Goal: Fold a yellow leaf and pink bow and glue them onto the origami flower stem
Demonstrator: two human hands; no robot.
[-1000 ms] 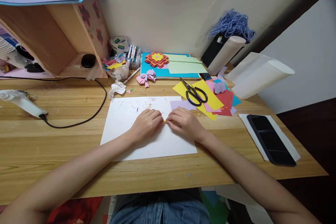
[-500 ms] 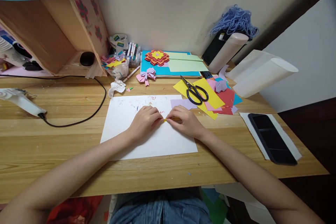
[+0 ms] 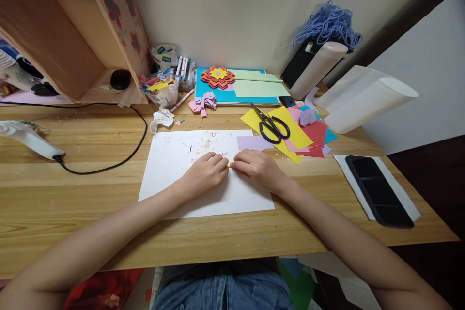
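Observation:
My left hand (image 3: 208,172) and my right hand (image 3: 257,168) meet over a white sheet of paper (image 3: 163,174) marked with coloured specks. Between the two sets of fingertips shows a tiny bit of yellow paper (image 3: 229,165); most of it is hidden by the fingers. Both hands are closed in a pinch on it. Just beyond my right hand lies a lilac paper strip (image 3: 254,143). Black-handled scissors (image 3: 271,126) rest on yellow paper sheets (image 3: 296,131) to the upper right.
A layered paper flower (image 3: 218,77) and a pink paper bow (image 3: 202,103) sit at the back. A glue gun (image 3: 32,140) with a black cord lies left. On the right are a phone (image 3: 379,191) and a white paper roll (image 3: 370,104). A tub of scraps (image 3: 162,91) stands near markers.
My left fingers have curled and lowered a little around the yellow paper. My right hand has shifted only slightly. The whole view has moved a touch.

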